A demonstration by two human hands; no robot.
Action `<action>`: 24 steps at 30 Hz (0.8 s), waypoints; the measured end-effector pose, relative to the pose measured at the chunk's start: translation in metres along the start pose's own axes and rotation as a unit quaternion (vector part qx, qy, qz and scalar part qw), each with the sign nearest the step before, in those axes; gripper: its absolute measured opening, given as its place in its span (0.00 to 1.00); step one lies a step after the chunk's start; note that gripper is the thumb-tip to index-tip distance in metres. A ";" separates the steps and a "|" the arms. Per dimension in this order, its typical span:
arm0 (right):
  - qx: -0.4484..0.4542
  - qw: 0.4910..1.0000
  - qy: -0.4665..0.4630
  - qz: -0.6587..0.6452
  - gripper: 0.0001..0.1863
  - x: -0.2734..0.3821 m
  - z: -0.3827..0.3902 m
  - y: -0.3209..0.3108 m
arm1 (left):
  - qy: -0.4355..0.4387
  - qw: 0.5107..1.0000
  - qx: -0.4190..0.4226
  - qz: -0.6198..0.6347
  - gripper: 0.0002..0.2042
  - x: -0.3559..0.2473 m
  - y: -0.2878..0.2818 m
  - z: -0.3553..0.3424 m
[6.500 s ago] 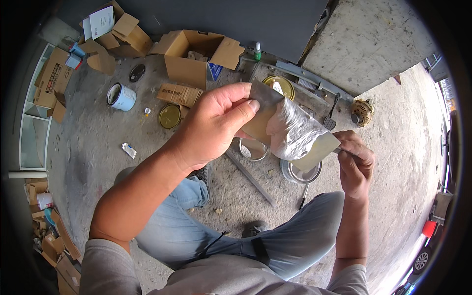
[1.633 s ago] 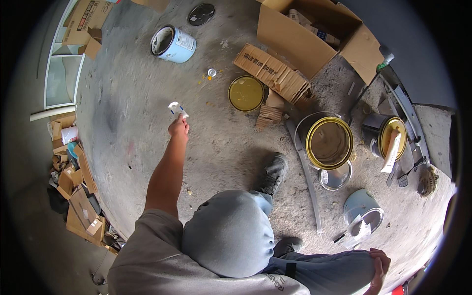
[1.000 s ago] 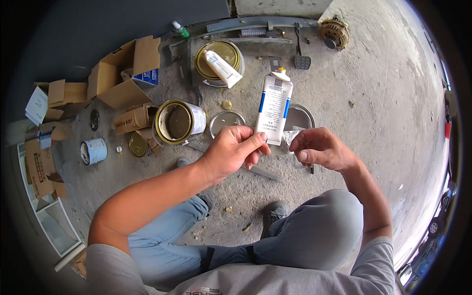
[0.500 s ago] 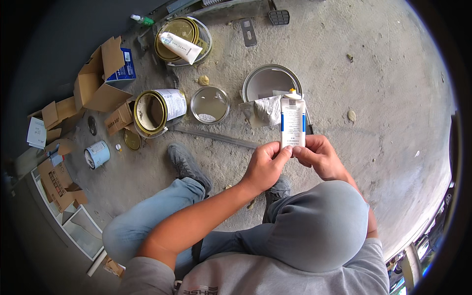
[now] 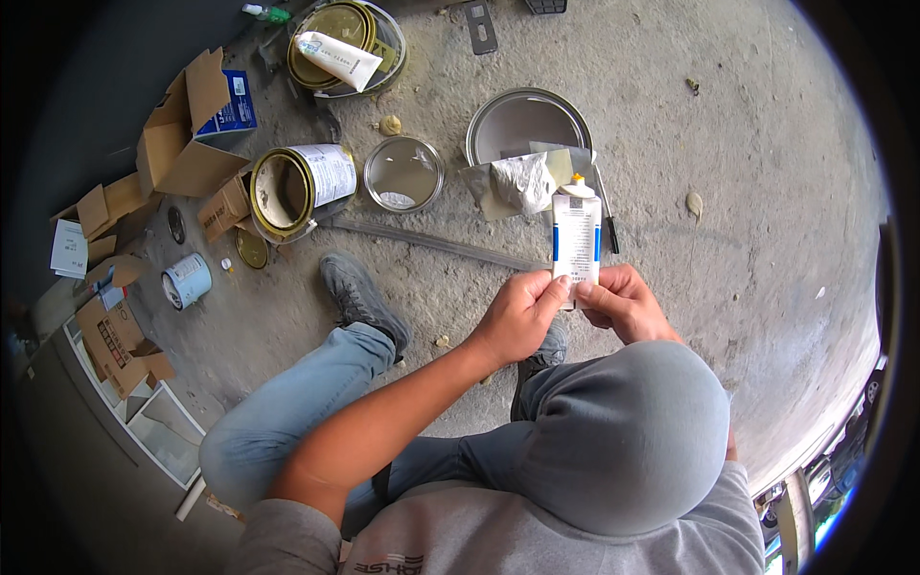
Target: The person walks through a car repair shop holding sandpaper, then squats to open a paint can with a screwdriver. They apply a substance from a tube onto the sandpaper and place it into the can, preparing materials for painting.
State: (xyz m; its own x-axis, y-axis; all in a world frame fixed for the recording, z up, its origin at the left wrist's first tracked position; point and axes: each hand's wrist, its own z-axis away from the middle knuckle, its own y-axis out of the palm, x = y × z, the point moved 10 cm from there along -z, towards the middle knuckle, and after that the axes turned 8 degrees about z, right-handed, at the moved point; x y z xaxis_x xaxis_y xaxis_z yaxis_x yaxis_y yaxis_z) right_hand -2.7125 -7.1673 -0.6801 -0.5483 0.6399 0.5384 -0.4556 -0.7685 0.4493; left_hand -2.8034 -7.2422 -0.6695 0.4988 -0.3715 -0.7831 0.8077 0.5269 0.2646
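Note:
A white tube with blue side stripes and a yellow tip stands nearly upright in the picture, its nozzle pointing away from me. My left hand and my right hand both pinch its near, flat end, thumbs pressed on the front face. Just beyond the tube, white paste lies heaped on a thin, light sheet. That sheet overlaps the near edge of a wide round metal lid. To the right of the lid lies a thin stick with a black handle.
Left of the lid is a smaller round lid, then an opened paint can on its side. A second white tube rests on a bucket at the back. Cardboard boxes and a blue can line the left. A metal bar crosses the floor.
My view has tilted, so the floor things sit higher. Both thumbs have slid slightly up the tube from its end, which now shows below them.

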 end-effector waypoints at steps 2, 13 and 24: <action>-0.008 1.000 0.005 0.027 0.16 0.000 0.002 -0.001 | -0.013 1.000 0.006 -0.024 0.17 0.003 0.002 0.001; -0.025 0.994 0.008 0.103 0.18 0.005 0.010 -0.008 | -0.009 0.998 0.064 0.003 0.16 -0.004 0.018 -0.001; -0.076 0.982 0.078 0.153 0.21 0.002 0.012 -0.012 | -0.111 0.991 0.064 -0.030 0.17 0.020 0.009 0.000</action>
State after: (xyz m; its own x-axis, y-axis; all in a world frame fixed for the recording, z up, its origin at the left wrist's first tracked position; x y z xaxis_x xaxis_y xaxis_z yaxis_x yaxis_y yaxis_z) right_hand -2.6992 -7.1569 -0.6759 -0.7710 0.3797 0.5113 -0.3459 -0.9238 0.1645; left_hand -2.7864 -7.2449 -0.6826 0.4936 -0.5660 -0.6603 0.8644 0.4028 0.3008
